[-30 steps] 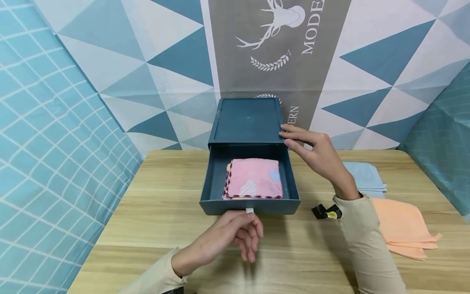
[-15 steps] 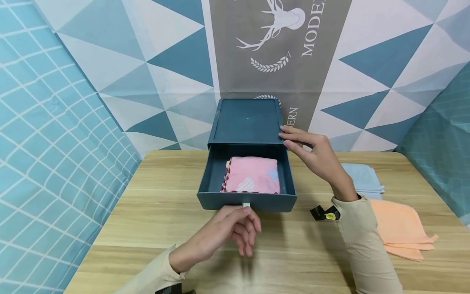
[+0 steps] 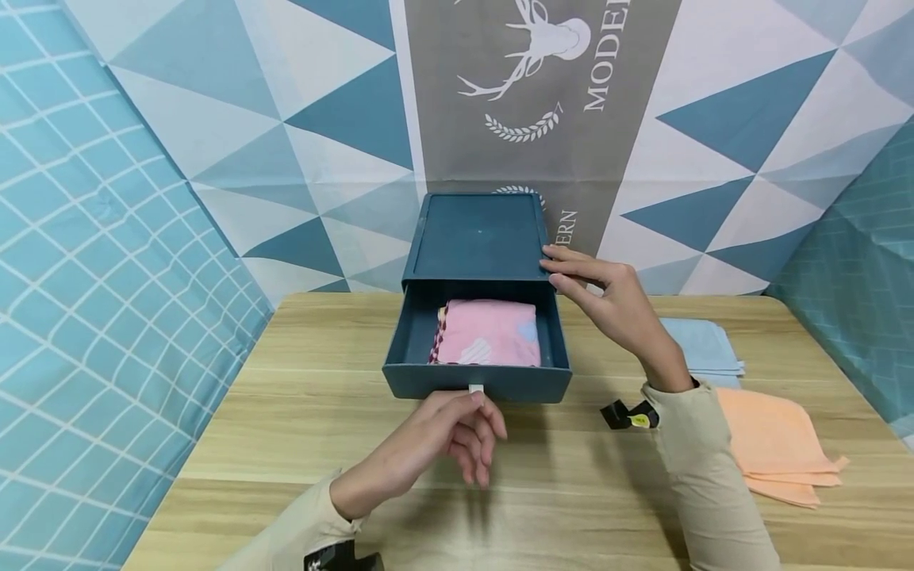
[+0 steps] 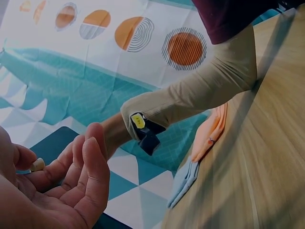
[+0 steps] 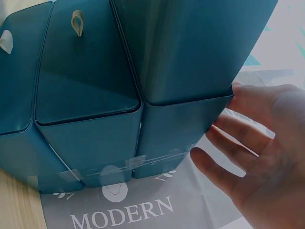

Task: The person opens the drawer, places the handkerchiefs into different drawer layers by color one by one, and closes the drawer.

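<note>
My left hand [image 3: 435, 432] pinches the pale pull tab [image 3: 476, 388] on the front of a dark blue drawer [image 3: 521, 384] between thumb and index finger; its other fingers hang loosely curled. The pull tab [image 4: 37, 165] also shows in the left wrist view. The drawer stands part-way out of the dark blue cabinet [image 3: 478, 238]. In it lies a folded pink towel [image 3: 493, 329] with a dark red and white edge. My right hand [image 3: 607, 297] rests its fingertips on the cabinet's right side, fingers spread; the right wrist view shows this hand [image 5: 257, 138] beside the top unit.
Two lower drawers, one with a loop tab [image 5: 77, 23], are stacked under the pulled-out one. Right of the cabinet, folded light blue cloths [image 3: 703, 349] and orange cloths [image 3: 774, 440] lie on the wooden table [image 3: 321, 412]. A patterned backdrop [image 3: 343, 159] stands behind.
The drawer has slid a little further into the cabinet, with the pink towel in it. My left hand has moved forward with the tab. My right hand keeps its place on the cabinet.
</note>
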A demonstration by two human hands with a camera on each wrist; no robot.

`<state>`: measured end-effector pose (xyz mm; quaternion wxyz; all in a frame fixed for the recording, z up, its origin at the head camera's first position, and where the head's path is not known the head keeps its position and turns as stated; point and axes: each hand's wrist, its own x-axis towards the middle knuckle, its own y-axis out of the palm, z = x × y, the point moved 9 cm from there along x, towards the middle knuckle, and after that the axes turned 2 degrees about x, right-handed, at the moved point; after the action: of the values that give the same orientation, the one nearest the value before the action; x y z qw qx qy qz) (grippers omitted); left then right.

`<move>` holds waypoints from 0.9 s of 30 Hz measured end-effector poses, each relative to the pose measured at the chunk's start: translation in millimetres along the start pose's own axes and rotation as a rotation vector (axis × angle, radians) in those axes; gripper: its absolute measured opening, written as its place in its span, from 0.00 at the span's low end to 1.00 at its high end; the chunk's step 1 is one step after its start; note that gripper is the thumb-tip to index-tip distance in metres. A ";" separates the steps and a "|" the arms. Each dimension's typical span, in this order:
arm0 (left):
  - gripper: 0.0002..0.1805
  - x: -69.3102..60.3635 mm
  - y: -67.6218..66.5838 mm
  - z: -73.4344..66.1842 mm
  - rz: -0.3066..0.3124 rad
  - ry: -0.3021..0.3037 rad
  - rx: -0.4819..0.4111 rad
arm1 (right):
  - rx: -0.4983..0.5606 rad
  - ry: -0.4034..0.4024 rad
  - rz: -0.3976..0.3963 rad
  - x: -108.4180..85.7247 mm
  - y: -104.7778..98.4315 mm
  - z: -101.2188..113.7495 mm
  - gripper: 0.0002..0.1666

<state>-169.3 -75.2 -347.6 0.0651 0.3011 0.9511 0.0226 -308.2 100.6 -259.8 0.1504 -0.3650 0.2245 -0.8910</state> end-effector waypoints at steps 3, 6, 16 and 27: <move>0.28 2.0 -2.6 -0.2 -0.013 0.002 -0.001 | 0.008 0.005 0.004 0.0 0.4 -0.1 0.18; 0.28 4.1 -5.3 -0.5 -0.024 0.007 -0.002 | 0.014 0.012 0.007 -0.1 0.9 0.2 0.18; 0.29 13.7 -13.2 -4.1 -0.035 0.047 0.009 | 0.018 0.022 0.001 0.8 0.0 1.4 0.17; 0.27 30.0 -24.6 -5.5 -0.076 0.026 -0.008 | 0.023 0.039 -0.001 0.9 0.4 -2.4 0.17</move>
<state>-208.4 -78.1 -347.6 0.0549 0.2642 0.9625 0.0276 -310.5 100.6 -261.0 0.1497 -0.3461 0.2170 -0.9004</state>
